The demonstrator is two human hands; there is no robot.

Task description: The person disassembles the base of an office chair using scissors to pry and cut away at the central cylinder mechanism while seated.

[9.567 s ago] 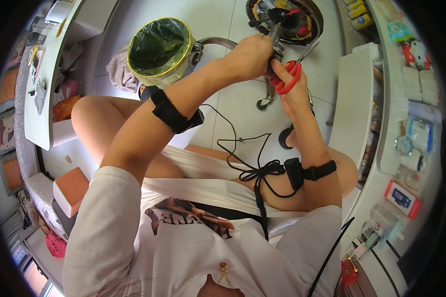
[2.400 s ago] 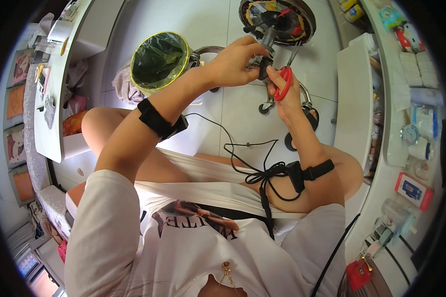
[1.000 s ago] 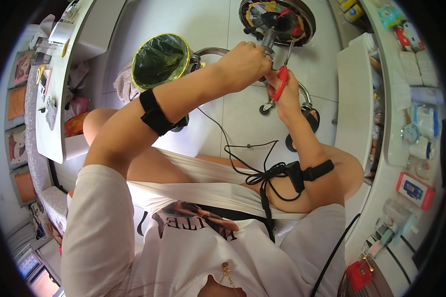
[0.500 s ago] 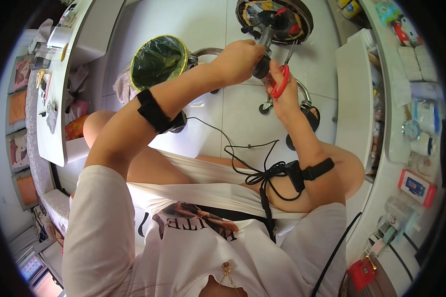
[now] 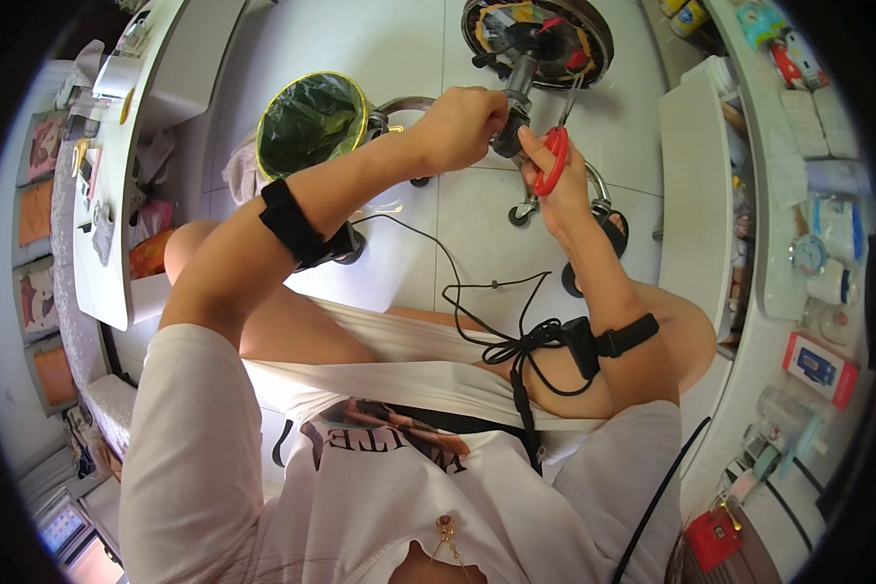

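A stool with a grey post (image 5: 523, 76) has its round seat (image 5: 594, 19) at the top of the view, underside showing. Torn-looking yellow and dark patches with a bit of red lie inside the seat's rim. My left hand (image 5: 465, 128) is closed beside the post, its fingertips at the post's edge; what they pinch, if anything, is hidden. In my right hand (image 5: 561, 185) is a pair of scissors (image 5: 552, 164) with red handles, blades pointing away toward the seat. The right thumb lies against the black hub (image 5: 508, 139) of the stool.
A bin (image 5: 311, 122) with a dark green liner and yellow rim stands left of the stool. Casters (image 5: 521, 214) and metal legs are around the hub. A black cable (image 5: 521, 346) is bundled over my lap. White cabinets (image 5: 696, 185) flank both sides.
My left hand has drawn back slightly, left and toward me, uncovering more of the post. The right hand and scissors have barely moved.
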